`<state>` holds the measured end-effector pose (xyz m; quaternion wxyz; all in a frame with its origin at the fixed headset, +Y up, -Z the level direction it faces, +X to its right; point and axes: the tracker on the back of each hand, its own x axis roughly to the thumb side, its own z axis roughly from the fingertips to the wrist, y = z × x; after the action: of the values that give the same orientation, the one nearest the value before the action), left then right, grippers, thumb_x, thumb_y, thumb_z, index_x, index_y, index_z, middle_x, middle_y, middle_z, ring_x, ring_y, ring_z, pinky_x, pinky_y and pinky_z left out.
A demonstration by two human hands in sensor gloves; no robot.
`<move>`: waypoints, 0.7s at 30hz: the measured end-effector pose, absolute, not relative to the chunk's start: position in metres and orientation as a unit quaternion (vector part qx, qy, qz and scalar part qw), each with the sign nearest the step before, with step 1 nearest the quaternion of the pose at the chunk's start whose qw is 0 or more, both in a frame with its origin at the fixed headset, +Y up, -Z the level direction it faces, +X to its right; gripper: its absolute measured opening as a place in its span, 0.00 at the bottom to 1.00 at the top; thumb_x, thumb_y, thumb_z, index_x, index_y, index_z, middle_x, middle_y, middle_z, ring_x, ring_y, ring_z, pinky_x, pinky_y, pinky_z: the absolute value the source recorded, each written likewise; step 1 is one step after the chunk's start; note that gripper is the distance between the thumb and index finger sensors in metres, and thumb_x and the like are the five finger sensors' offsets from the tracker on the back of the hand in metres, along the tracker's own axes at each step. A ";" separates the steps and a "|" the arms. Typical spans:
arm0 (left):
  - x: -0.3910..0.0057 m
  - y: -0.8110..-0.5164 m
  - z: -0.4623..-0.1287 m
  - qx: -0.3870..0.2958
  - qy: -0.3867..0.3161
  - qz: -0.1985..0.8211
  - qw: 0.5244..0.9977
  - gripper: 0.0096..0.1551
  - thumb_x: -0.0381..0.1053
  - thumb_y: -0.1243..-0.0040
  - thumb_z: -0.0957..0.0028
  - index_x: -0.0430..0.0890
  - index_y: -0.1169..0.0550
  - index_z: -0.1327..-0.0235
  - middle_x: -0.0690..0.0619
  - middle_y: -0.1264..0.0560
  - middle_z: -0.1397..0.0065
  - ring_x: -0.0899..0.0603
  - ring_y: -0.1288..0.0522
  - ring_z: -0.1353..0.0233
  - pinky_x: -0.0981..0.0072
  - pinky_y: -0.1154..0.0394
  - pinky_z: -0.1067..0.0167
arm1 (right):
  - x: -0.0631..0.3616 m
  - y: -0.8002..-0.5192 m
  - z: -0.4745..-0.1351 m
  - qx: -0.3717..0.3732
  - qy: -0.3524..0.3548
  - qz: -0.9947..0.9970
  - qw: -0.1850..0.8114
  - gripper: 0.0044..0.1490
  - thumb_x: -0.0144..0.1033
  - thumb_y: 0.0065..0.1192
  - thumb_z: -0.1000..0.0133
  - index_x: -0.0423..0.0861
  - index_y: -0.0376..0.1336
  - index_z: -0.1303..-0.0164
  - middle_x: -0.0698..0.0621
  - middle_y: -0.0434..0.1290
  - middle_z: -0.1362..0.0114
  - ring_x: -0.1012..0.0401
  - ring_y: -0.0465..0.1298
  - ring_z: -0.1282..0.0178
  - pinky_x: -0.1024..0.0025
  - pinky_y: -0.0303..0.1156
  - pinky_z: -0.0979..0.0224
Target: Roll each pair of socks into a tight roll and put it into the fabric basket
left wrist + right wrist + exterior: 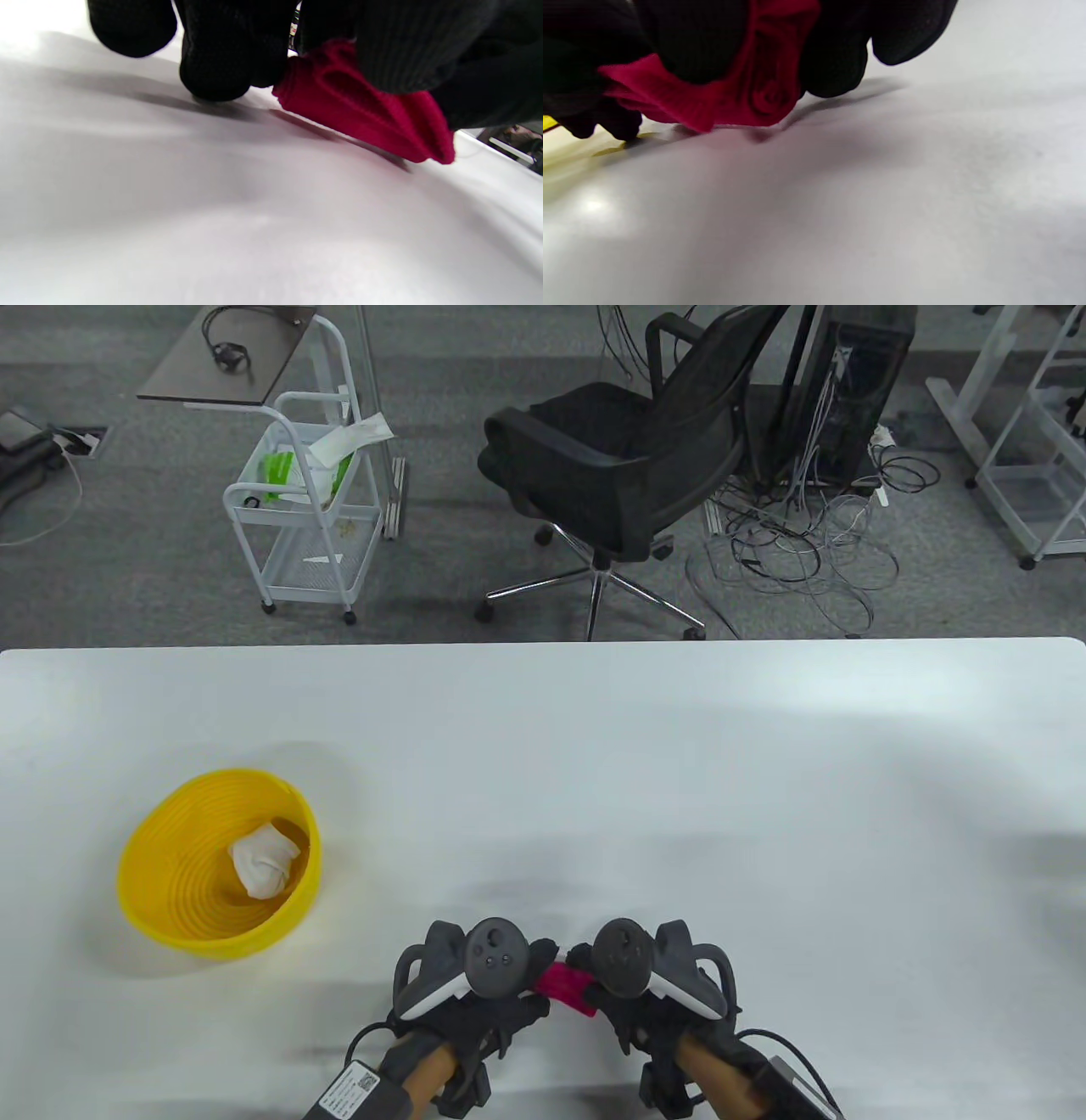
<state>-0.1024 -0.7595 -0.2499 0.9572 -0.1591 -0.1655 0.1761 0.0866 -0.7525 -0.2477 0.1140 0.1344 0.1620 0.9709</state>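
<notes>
A red sock roll (567,987) lies at the table's near edge, gripped between both hands. My left hand (501,997) curls its fingers on the roll's left end; the left wrist view shows the red sock roll (365,110) under black gloved fingers (225,55) just above the white table. My right hand (615,997) holds the right end, and the right wrist view shows the spiral end of the red sock roll (759,91) between its fingers (835,55). A yellow basket (161,848) stands at the left with a white sock roll (263,861) inside.
The white table (679,780) stretches wide beyond the hands. Behind its far edge stand a black office chair (628,458), a white wire cart (301,509) and a tangle of cables (806,534) on the floor.
</notes>
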 end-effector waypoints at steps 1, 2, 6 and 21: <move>-0.103 -0.759 -0.250 -0.155 -0.164 0.178 0.958 0.39 0.63 0.36 0.62 0.58 0.28 0.33 0.49 0.27 0.28 0.44 0.21 0.39 0.49 0.27 0.45 | 0.086 -0.752 -0.247 0.136 0.161 0.971 0.117 0.34 0.48 0.63 0.51 0.57 0.63 0.32 0.54 0.74 0.29 0.58 0.76 0.32 0.47 0.67 0.25; -0.104 -0.759 -0.251 -0.155 -0.162 0.180 0.958 0.39 0.63 0.37 0.62 0.58 0.27 0.33 0.49 0.27 0.29 0.44 0.21 0.39 0.49 0.27 0.45 | 0.085 -0.750 -0.247 0.137 0.159 0.970 0.122 0.34 0.48 0.63 0.51 0.57 0.63 0.32 0.54 0.74 0.30 0.58 0.76 0.32 0.47 0.67 0.25; -0.112 -0.758 -0.252 -0.157 -0.145 0.222 0.951 0.40 0.66 0.39 0.62 0.58 0.28 0.32 0.49 0.28 0.28 0.43 0.22 0.37 0.48 0.27 0.44 | 0.085 -0.746 -0.246 0.142 0.154 0.968 0.141 0.34 0.48 0.63 0.51 0.58 0.63 0.32 0.55 0.74 0.30 0.58 0.76 0.33 0.48 0.67 0.25; -0.127 -0.752 -0.253 -0.174 -0.083 0.402 0.895 0.35 0.66 0.40 0.60 0.60 0.26 0.37 0.47 0.19 0.42 0.45 0.16 0.54 0.50 0.23 0.52 | 0.094 -0.744 -0.246 0.109 0.170 0.940 0.275 0.34 0.54 0.58 0.50 0.63 0.60 0.30 0.56 0.66 0.22 0.56 0.69 0.23 0.45 0.62 0.23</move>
<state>-0.1272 -0.7516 -0.2532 0.8952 -0.1740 -0.0835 0.4018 0.0935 -0.7437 -0.2463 0.2754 0.1086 0.1703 0.9399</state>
